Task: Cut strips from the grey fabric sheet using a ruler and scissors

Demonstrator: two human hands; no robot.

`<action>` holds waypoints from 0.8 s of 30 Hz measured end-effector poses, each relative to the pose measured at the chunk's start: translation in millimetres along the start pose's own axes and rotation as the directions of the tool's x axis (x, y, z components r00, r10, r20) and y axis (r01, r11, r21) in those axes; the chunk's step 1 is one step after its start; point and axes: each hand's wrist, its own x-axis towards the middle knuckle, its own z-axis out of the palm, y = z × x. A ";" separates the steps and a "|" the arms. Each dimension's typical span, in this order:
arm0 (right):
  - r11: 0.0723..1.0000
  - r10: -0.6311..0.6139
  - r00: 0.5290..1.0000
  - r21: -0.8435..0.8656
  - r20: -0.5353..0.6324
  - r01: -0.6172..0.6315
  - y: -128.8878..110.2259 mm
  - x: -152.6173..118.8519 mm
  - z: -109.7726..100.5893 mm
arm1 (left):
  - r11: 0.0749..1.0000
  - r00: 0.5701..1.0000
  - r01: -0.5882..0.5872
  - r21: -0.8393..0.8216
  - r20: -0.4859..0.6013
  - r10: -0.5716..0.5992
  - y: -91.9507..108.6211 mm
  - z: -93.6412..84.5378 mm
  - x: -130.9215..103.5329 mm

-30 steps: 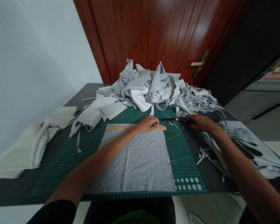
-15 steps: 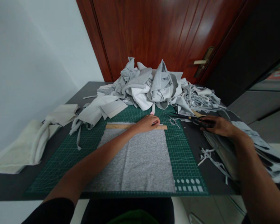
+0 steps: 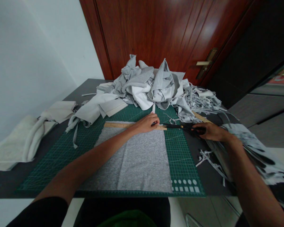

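Grey fabric [image 3: 134, 157] lies flat on a green cutting mat [image 3: 180, 154], with a wooden ruler [image 3: 115, 125] across its far edge. My left hand [image 3: 148, 123] rests on the ruler's right part, its fingers curled together; what they pinch, if anything, is hidden. In my right hand [image 3: 209, 130] are black scissors [image 3: 182, 126], held by the handles. Their blades point left and reach the ruler's right end, close to my left fingers. Whether the blades are apart is too small to tell.
A heap of grey and white cloth [image 3: 151, 85] covers the back of the dark table [image 3: 85, 86]. Cream cloth [image 3: 16, 142] lies at the left, cut strips [image 3: 208, 157] and more fabric [image 3: 257, 151] at the right. Behind stands a wooden door [image 3: 146, 34].
My right hand has moved left with the scissors, bringing the blades to the ruler's right end. My left hand stays on the ruler. The whole view has shifted slightly.
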 end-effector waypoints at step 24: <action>0.993 -0.117 0.984 0.002 0.131 0.118 -41.5 25.2 9.8 | 0.998 0.999 0.039 0.039 -0.007 -0.039 4.0 -2.2 -1.8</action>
